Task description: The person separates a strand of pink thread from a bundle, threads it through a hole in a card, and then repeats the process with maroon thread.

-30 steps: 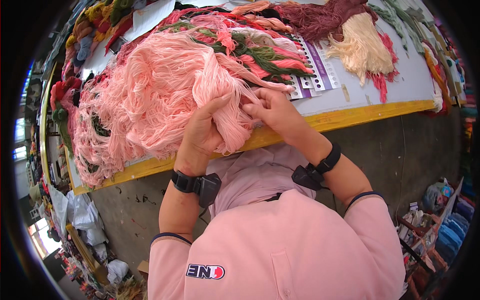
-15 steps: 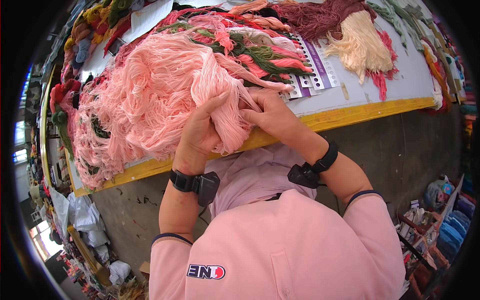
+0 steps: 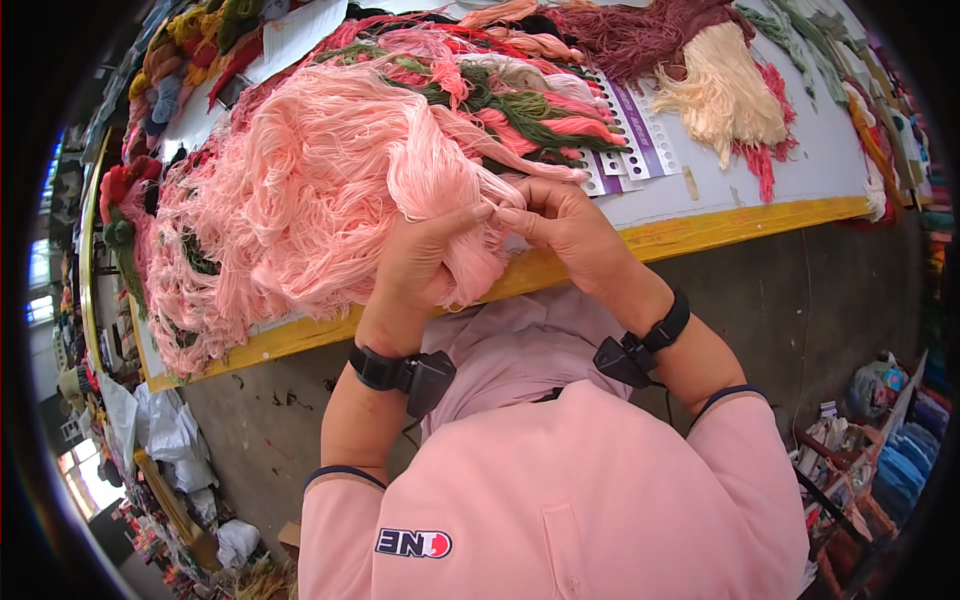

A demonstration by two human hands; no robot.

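Whitish tabletop (image 3: pixel 825 150) with a yellow-painted front edge (image 3: pixel 740 222); loose pale-pink yarn bundle (image 3: pixel 470 275) lying across that edge, left hand (image 3: pixel 405 260) curled round it, right hand (image 3: pixel 575 230) pinching its strands between thumb and forefinger. Rightward, purple-and-white hole-punched cards (image 3: pixel 640 135), then open surface below a cream yarn hank (image 3: pixel 730 90).

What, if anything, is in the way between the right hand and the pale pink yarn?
Nothing visible: the right hand is already at the pale pink yarn, its fingers pinching strands close beside the left hand, which grips the bundle.
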